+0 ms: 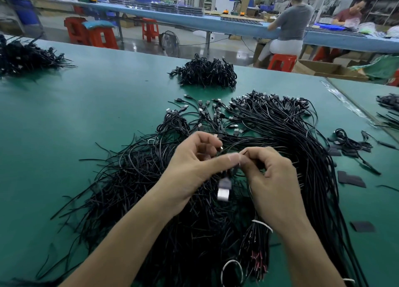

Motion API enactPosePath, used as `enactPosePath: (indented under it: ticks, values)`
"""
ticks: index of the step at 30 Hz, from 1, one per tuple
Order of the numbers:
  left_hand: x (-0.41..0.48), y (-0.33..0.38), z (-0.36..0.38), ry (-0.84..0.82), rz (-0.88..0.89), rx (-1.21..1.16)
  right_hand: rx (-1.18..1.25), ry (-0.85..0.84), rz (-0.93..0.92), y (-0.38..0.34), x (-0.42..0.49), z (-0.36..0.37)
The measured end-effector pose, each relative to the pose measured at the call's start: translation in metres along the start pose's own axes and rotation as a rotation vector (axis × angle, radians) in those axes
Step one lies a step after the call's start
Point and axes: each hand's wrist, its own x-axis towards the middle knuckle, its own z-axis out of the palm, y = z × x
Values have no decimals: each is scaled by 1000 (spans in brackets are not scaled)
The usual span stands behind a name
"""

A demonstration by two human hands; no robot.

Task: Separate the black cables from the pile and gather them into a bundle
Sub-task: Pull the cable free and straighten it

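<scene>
The left hand (pixel 194 159) and right hand (pixel 274 178) each pinch one cable (pixel 226 176) with curled fingers just above the pile of black cables (pixel 151 189) on the green desk (pixel 86 114), likely to pull it free, its shiny plug (pixel 223 192) hanging down.

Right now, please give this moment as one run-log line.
left hand: grips cable | right hand: pinches cable | plug: hangs between hands | pile: on table

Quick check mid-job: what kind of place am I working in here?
Most likely a cable assembly workshop: heaps of black USB cables cover a green worktable, and behind it workers sit on red plastic stools at a long blue workbench.
</scene>
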Motion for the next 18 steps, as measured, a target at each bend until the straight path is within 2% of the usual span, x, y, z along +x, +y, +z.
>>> enactPosePath:
  ticks: [3, 6, 10, 15, 18]
  values:
    - [0, -3, 2, -45, -105, 327, -19, 76, -38, -3, 1, -3]
    - [-2, -8, 9, -86, -123, 434, 12, 95, -64, -9, 0, 1]
    - [-5, -8, 15, -64, -146, 221, 90, 82, -38, -8, 0, 4]
    - [0, 1, 13, 34, -236, -307, 108, 48, -31, -5, 1, -2]
    - [2, 3, 10, 60, -157, -265, 103, -23, -24, -6, 0, 1]
